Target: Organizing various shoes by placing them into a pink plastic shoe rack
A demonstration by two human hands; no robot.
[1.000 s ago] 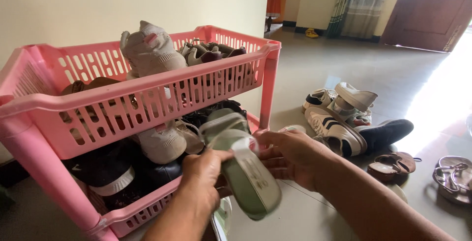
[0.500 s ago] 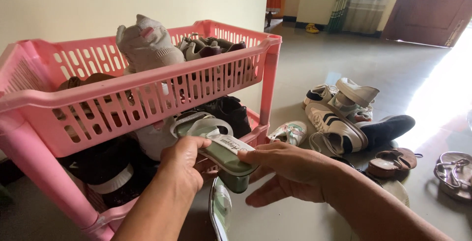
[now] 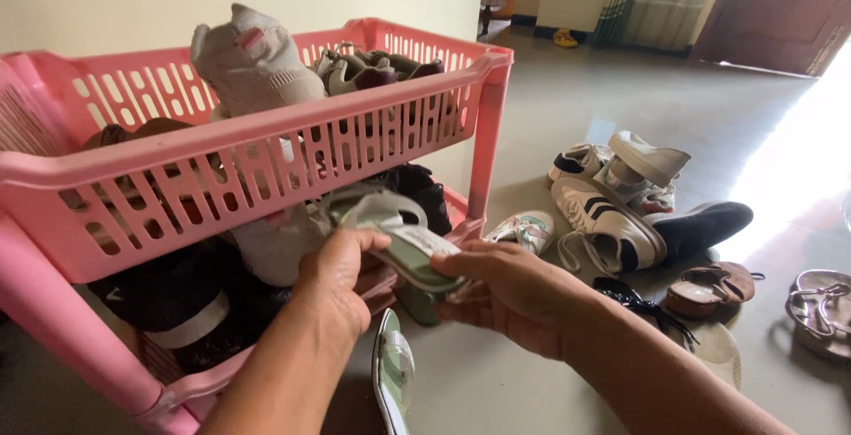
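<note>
Both hands hold a pale green heeled sandal [image 3: 403,240] at the front of the lower shelf of a pink plastic shoe rack [image 3: 266,129]. My left hand [image 3: 335,277] grips its strap end, thumb on top. My right hand [image 3: 507,291] holds its heel end from the right. The sandal's toe points into the shelf, among dark and white shoes. Its matching green sandal [image 3: 393,375] lies on the floor just below my hands.
The rack's top basket holds a grey-white high sneaker [image 3: 253,58] and several other shoes. On the tiled floor to the right lie white sneakers [image 3: 612,213], a small sneaker [image 3: 525,229], a dark shoe [image 3: 705,222] and brown sandals [image 3: 709,286]. A wall stands behind the rack.
The green sandal turned from sole-up to level and moved toward the lower shelf. My right hand rose from beneath it and closed on its heel end.
</note>
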